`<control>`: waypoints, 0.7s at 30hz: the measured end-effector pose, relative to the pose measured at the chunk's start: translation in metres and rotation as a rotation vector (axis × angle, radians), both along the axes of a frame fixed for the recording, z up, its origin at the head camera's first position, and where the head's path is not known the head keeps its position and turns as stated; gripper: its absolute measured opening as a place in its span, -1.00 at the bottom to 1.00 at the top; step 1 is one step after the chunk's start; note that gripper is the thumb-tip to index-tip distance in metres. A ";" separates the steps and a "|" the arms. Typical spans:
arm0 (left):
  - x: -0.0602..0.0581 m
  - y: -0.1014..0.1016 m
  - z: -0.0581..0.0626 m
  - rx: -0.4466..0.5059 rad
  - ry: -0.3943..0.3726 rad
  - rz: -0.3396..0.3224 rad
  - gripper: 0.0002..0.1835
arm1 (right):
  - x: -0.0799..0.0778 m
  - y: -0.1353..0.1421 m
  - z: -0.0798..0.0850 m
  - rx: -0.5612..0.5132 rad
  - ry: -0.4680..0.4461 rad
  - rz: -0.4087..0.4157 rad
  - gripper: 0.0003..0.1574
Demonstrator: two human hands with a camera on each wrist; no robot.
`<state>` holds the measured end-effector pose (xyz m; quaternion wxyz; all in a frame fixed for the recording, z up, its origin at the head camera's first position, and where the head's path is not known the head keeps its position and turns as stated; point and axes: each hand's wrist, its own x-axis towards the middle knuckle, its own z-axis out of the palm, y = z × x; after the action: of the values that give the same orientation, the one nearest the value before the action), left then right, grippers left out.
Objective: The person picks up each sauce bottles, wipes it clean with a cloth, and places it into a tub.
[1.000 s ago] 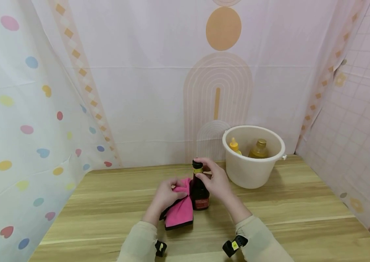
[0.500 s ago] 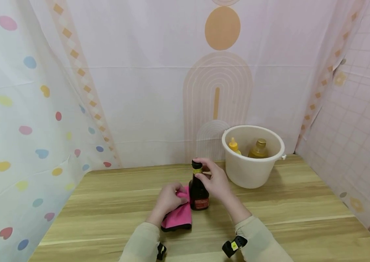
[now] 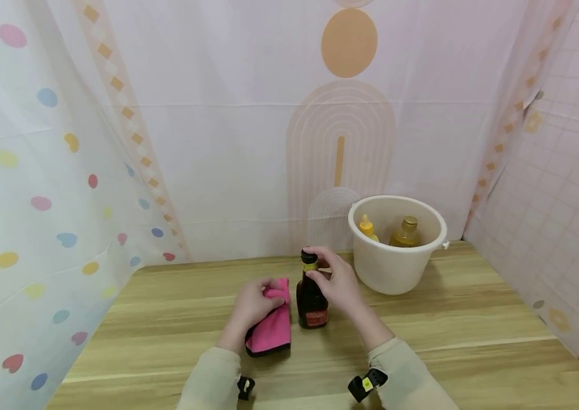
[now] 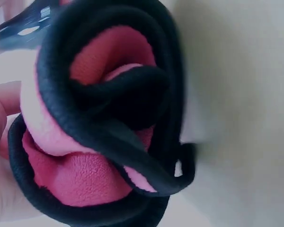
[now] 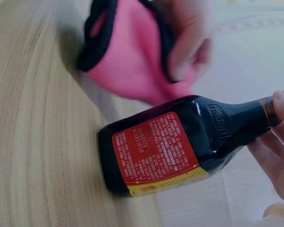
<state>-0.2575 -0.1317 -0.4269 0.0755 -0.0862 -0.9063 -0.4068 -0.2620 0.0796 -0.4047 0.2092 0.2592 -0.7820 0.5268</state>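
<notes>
My left hand [image 3: 252,307] grips a bunched pink cloth [image 3: 273,330] with black edging. In the left wrist view the folded cloth [image 4: 85,177] fills much of the frame and covers part of the hand. A little to its right, a dark glass sauce bottle [image 3: 312,302] stands upright on the table. Around the bottle's neck, just below the black cap, my right hand [image 3: 339,283] holds on with thumb and fingers. The right wrist view shows the bottle's red label [image 5: 154,149] with small print. In the head view a narrow gap separates cloth and bottle.
A white bucket [image 3: 389,273] stands on the wooden table [image 3: 166,319], right of and behind the bottle. Inside it are a yellow-capped bottle [image 3: 366,226] and a bottle of yellowish liquid [image 3: 406,233]. Patterned curtains [image 3: 228,159] hang behind and beside the table.
My left hand has pulled the cloth leftward, away from the bottle's side where it touched before. My right hand stays on the neck, and the bottle stands in the same place.
</notes>
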 end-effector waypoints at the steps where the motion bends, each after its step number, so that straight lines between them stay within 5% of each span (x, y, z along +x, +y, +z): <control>1: 0.000 -0.001 0.006 0.023 0.004 0.018 -0.81 | 0.000 0.000 0.000 0.001 0.000 -0.002 -0.39; 6: 0.007 -0.001 0.045 0.236 0.059 0.059 -0.80 | 0.002 0.001 0.001 0.006 -0.003 0.002 -0.40; 12: 0.018 0.016 0.082 0.388 0.117 -0.011 -0.80 | 0.001 0.002 0.002 0.002 0.007 -0.002 -0.41; 21: 0.018 0.033 0.075 0.487 0.112 -0.056 -0.81 | -0.001 0.001 0.000 0.022 0.009 -0.010 -0.39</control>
<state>-0.2400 -0.0988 -0.3523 0.1329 -0.1128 -0.7732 -0.6098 -0.2629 0.0805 -0.4044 0.2127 0.2598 -0.7881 0.5159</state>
